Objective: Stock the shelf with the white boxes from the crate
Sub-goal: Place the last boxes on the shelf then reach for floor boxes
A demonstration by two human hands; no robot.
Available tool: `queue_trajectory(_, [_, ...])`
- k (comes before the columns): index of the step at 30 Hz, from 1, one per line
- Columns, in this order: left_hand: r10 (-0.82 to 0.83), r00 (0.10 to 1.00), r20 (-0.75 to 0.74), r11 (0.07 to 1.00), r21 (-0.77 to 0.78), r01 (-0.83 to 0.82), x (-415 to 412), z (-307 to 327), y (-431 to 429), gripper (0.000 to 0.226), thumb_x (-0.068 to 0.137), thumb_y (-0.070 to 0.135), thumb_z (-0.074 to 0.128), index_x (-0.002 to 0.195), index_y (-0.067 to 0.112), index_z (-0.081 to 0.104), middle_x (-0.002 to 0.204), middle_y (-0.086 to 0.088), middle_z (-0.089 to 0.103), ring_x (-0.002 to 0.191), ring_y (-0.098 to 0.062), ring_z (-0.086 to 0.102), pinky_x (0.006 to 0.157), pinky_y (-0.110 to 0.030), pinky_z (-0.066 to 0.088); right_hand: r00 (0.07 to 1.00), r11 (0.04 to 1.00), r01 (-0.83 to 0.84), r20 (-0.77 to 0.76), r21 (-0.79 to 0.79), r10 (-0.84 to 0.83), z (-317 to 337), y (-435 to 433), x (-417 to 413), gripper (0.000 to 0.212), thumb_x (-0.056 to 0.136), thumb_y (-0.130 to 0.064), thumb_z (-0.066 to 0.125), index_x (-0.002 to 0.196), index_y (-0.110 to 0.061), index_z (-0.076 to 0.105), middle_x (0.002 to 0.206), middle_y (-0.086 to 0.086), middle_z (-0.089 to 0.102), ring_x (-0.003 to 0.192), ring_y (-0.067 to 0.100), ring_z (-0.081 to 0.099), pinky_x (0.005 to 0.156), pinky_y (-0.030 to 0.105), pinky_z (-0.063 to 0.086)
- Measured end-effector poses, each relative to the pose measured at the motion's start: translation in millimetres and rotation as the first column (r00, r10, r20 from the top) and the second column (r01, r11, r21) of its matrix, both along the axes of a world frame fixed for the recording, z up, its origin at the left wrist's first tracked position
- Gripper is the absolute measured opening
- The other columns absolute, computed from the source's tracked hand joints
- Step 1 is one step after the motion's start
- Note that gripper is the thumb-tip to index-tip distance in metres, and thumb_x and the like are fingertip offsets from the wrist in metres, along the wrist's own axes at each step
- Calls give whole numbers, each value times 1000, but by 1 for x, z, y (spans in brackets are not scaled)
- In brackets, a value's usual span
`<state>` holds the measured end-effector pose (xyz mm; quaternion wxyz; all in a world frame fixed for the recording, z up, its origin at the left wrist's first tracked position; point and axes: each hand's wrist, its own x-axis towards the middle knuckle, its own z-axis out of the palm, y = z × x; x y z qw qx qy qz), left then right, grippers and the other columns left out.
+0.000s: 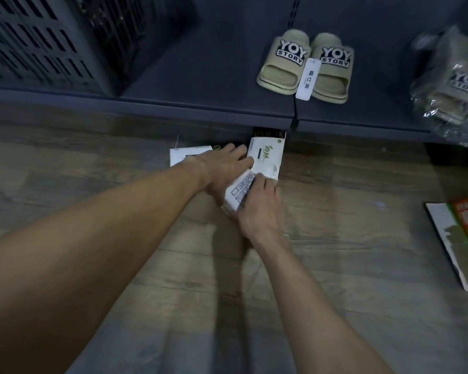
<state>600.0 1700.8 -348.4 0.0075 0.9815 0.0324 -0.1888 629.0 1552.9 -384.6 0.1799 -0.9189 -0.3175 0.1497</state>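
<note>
Wooden floor [335, 265] runs beneath the dark shelf [200, 109]; right hand [262, 211] curls its fingers round a white box [239, 193], long axis aimed at the standing box [266, 155] just ahead; left hand [224, 168], fingers nearly straight, steadies that one.

A single head-worn camera is looking forward and steeply down, with both forearms [119, 225] stretching away from the lens toward the white box [239, 191] at mid-frame. It is facing the dark shelf [206, 85] crossing the top and hovering fairly near the wooden floor [92, 163]. The wide lens is bending the outer edges of the view.
</note>
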Motion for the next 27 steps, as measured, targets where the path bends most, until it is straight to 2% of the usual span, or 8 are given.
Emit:
queue_trajectory(4, [63, 996, 58, 996, -65, -59, -3, 14, 10, 103, 54, 37, 89, 138, 25, 30, 124, 1, 38, 109, -19, 41, 73, -29, 34, 999, 999, -33, 26, -10, 34, 20, -3, 14, 89, 67, -43, 84, 137, -14, 37, 133, 5, 42, 118, 29, 41, 94, 42, 44])
queue_trajectory(8, [163, 987, 6, 973, -167, -160, -8, 22, 16, 113, 55, 35, 91, 146, 29, 24, 126, 4, 43, 111, -18, 44, 82, -29, 37, 998, 998, -55, 28, -6, 55, 26, -10, 16, 97, 59, -35, 88, 138, -16, 35, 133, 3, 39, 118, 27, 39, 96, 45, 43])
queue_trajectory(10, [188, 982, -12, 956, -229, -186, -9, 25, 16, 107, 56, 31, 91, 143, 34, 28, 124, 5, 43, 112, -18, 45, 88, -33, 43, 998, 998, -62, 22, 12, 62, 26, -12, 16, 96, 58, -33, 89, 136, -16, 36, 132, 3, 39, 118, 26, 39, 95, 45, 44])
queue_trajectory(13, [196, 981, -1, 938, -291, -188, -8, 31, 12, 97, 56, 28, 90, 133, 36, 32, 118, 5, 44, 107, -18, 48, 82, -35, 44, 999, 996, -51, 14, 70, 50, 24, -13, 15, 93, 62, -33, 86, 138, -14, 35, 133, 4, 40, 118, 28, 40, 95, 42, 43])
queue_trajectory(16, [171, 985, 19, 950, -270, -160, -1, 35, 3, 95, 55, 42, 90, 130, 28, 32, 115, 3, 47, 102, -18, 49, 83, -35, 44, 998, 984, -49, -35, 169, 56, 26, -13, 16, 102, 66, -37, 85, 148, -18, 27, 140, 3, 37, 121, 27, 39, 96, 42, 43])
queue_trajectory(21, [151, 988, 35, 954, -266, -137, 6, 35, -8, 91, 52, 48, 89, 119, 21, 35, 101, 8, 37, 98, -17, 46, 86, -34, 45, 987, 957, -68, -121, 281, 105, 31, -11, 20, 109, 65, -23, 89, 152, -18, 23, 141, 0, 38, 127, 19, 42, 99, 33, 43])
queue_trajectory(25, [165, 986, 39, 953, -266, -149, 5, 35, -10, 96, 50, 47, 91, 123, 19, 35, 104, 8, 38, 101, -18, 46, 89, -39, 47, 981, 955, -90, -138, 282, 134, 33, -16, 28, 102, 60, -16, 91, 144, -20, 34, 130, -5, 43, 118, 14, 47, 86, 17, 34])
queue_trajectory(27, [201, 979, 18, 940, -286, -188, 3, 33, -12, 103, 47, 47, 92, 127, 19, 33, 113, 7, 43, 107, -19, 48, 92, -42, 48, 982, 959, -88, -139, 270, 129, 37, -17, 32, 95, 57, -16, 92, 136, -20, 39, 120, -8, 43, 108, 13, 50, 79, 18, 35])
